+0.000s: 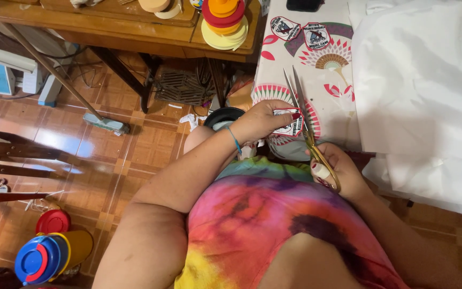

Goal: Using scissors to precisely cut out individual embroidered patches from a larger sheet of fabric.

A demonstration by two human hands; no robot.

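My left hand (266, 119) pinches a small white patch with a red border (290, 126) at the edge of a table covered with a fan-print cloth (322, 101). My right hand (340, 172) grips the gold handles of long scissors (301, 107), a bandage on one finger. The scissor blades stand apart and point away from me, one blade running beside the held patch. Two more red-bordered patches (300, 32) lie farther up the cloth.
White fabric (418, 91) covers the table's right side. A wooden table with a stack of coloured tape rolls (224, 18) stands ahead. A broom (105, 124) rests on the tiled floor. A blue and yellow bottle (49, 257) lies at lower left, a dark bowl (224, 115) sits by my knee.
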